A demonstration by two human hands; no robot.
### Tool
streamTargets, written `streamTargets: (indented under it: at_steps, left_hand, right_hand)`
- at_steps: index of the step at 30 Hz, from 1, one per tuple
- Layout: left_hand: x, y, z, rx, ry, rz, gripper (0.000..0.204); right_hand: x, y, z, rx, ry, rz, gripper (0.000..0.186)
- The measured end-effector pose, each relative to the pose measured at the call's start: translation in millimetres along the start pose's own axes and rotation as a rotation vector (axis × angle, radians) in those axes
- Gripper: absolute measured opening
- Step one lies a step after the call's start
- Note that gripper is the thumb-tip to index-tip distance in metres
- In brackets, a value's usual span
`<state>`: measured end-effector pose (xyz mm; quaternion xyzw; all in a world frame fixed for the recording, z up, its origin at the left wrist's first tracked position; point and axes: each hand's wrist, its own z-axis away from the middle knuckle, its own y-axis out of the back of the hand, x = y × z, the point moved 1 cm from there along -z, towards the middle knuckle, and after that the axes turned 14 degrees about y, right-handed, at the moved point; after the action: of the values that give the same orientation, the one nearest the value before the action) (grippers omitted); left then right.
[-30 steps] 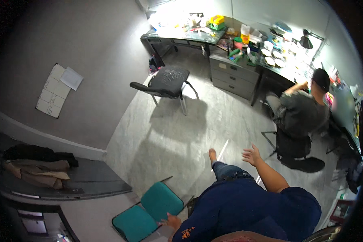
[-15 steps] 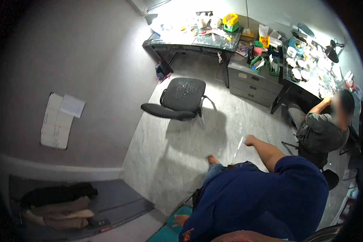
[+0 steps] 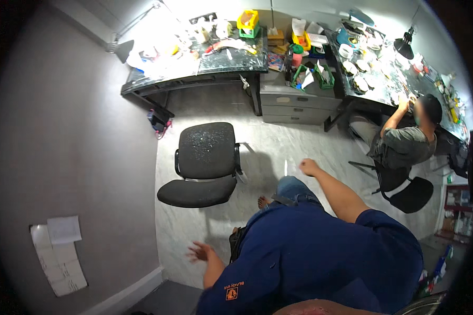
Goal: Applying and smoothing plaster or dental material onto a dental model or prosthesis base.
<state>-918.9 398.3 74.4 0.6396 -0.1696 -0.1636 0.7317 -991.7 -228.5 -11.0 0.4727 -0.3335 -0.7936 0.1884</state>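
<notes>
My left hand (image 3: 198, 252) is out at my left side, fingers spread and slightly blurred, holding nothing. It hangs over the floor, nearest the backrest of a black office chair (image 3: 207, 149) whose seat is speckled with white bits. In front of my right side, my right hand (image 3: 308, 167) is curled closed at the end of a bent arm. Whatever may be inside its fingers is hidden. A thin white streak (image 3: 286, 168) shows just left of that hand; whether it is an object or a reflection, I cannot tell.
Ahead stands a cluttered workbench (image 3: 231, 62), with a grey drawer cabinet (image 3: 299, 107) beside it holding green bins. A co-worker (image 3: 407, 142) sits at another lit bench (image 3: 333, 58) on the right, near a black chair (image 3: 412, 194). Papers (image 3: 60, 257) hang on the left wall.
My left hand has left the teal surface and swung outward over the floor. My right hand stays closed in front of me. The view has turned, bringing the chair closer.
</notes>
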Motion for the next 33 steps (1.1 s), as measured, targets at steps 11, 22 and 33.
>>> streamTargets:
  at_steps: [11,22,33]
  left_hand:
    - [399.3,2.8,17.8,0.106,-0.562,0.421,0.071]
    - [417.6,-151.2,47.5,-1.101,-0.307,-0.446,0.078]
    - [603.8,-87.7,8.1,-0.653,-0.545,-0.112,0.058]
  right_hand:
    - [206.8,16.0,91.2,-0.698,-1.022,-0.087,0.037]
    - [40.0,160.2,-291.9,0.101,-0.095,-0.077,0.025]
    - [136.2,81.0,-332.0,-0.159,-0.186,0.220,0.030]
